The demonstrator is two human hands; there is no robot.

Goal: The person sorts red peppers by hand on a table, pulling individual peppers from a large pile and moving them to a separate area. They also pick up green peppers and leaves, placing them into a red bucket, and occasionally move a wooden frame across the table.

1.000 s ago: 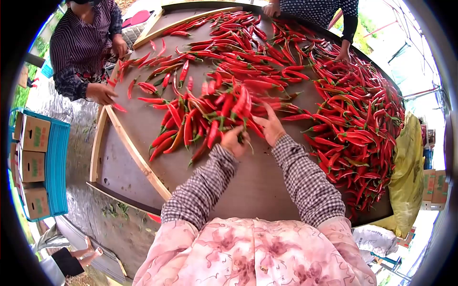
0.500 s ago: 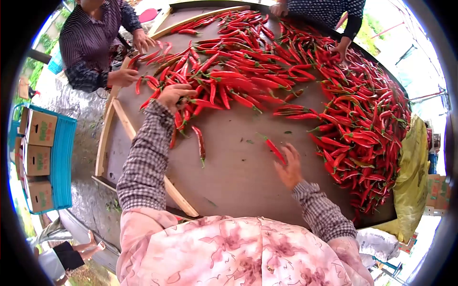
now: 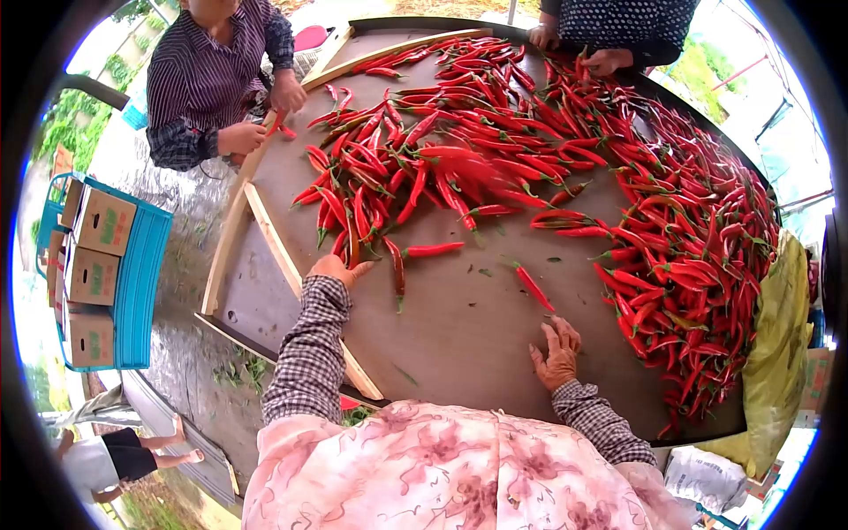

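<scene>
Red chili peppers point(image 3: 495, 146) lie in a wide heap over the grey table point(image 3: 459, 344). My left hand point(image 3: 340, 269) is at the heap's near left edge, fingers apart, its thumb beside the tip of a pepper; nothing shows in its grasp. A single pepper point(image 3: 399, 276) lies just right of it, with another pepper point(image 3: 433, 250) pointing sideways close by. On the bare tabletop at right rests my right hand point(image 3: 558, 353), fingers spread and slightly curled, holding nothing. Just beyond its fingertips is a lone pepper point(image 3: 534, 287).
A person in a striped top point(image 3: 208, 79) holds a red pepper at the left edge. Another person's hands point(image 3: 605, 62) reach in at the far side. Wooden strips point(image 3: 274, 238) border the table's left. Cartons point(image 3: 99, 221) stand in a blue rack; a yellow sack point(image 3: 773, 353) hangs right.
My left hand has drawn back from the heap toward me, and my right hand has moved back from the lone pepper. The person at left has brought both hands together.
</scene>
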